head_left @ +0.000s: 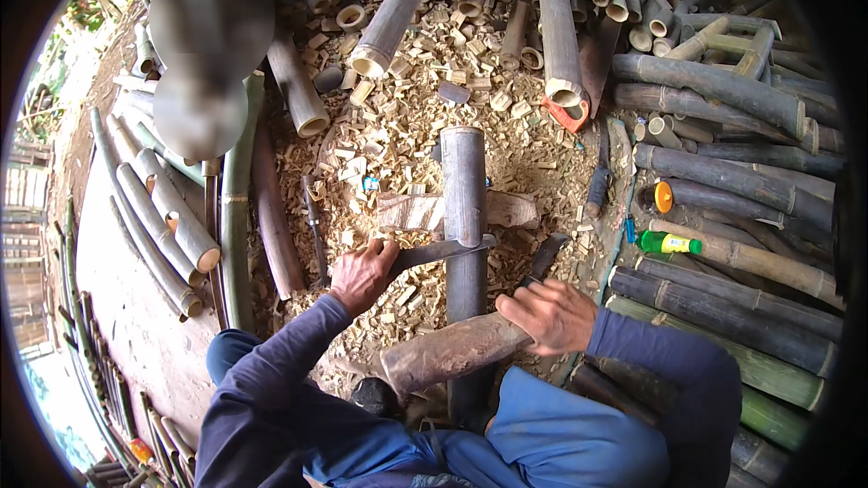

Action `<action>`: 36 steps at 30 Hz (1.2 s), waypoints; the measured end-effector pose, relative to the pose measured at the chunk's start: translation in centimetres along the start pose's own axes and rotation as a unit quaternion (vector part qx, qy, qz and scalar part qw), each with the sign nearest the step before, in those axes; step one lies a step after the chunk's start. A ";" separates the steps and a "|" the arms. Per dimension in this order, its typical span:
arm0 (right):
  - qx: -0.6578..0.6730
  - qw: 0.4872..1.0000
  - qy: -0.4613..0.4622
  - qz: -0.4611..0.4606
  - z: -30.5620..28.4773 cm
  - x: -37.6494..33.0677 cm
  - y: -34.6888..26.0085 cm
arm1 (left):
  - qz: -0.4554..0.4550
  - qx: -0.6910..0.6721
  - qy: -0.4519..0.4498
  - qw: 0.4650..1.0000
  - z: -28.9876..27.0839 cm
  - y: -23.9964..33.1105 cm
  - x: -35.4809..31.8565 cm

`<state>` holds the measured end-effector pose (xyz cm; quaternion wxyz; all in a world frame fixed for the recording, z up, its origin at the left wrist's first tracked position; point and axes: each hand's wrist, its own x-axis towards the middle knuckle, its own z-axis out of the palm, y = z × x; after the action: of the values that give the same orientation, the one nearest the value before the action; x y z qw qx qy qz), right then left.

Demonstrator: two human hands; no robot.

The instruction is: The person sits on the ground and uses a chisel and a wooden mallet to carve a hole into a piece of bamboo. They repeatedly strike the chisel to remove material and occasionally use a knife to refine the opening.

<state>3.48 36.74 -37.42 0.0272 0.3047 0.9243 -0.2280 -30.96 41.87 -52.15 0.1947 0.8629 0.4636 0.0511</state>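
My left hand (364, 276) is closed round the handle end of a broad dark knife (434, 255). Its blade lies across a dark bamboo pole (465, 181), touching it at a notch near the middle. My right hand (549, 314) grips the narrow end of a thick wooden club (452, 352), whose heavy end points left over the pole's near part. Just beyond that hand shows another dark blade (546, 258); whether my fingers touch it, I cannot tell. The bamboo rests across a rough wooden block (402, 212), running away from between my legs.
Wood chips (407, 117) cover the ground. Bamboo poles lie stacked at right (723, 181), cut bamboo tubes (384, 45) at the back, notched pieces (176, 217) at left. A saw with an orange handle (567, 114), a chisel-like tool (315, 217) and a green bottle (667, 242) lie around.
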 end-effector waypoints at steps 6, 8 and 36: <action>0.277 0.925 0.098 0.242 0.7 -2.8 -1.7 | -0.162 -0.579 0.015 0.799 -5.3 -5.0 5.4; 0.339 0.882 0.174 0.277 0.4 -3.8 -1.7 | -0.172 -0.390 0.043 0.903 -9.0 -5.6 8.1; 0.121 0.918 0.055 0.375 -1.0 6.1 4.7 | -0.008 0.066 -0.047 0.997 -4.3 -5.2 7.8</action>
<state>1.32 43.84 -39.61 0.0230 0.6417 0.7081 -0.2937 -31.73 52.07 -50.95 0.1592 0.8716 0.4632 -0.0213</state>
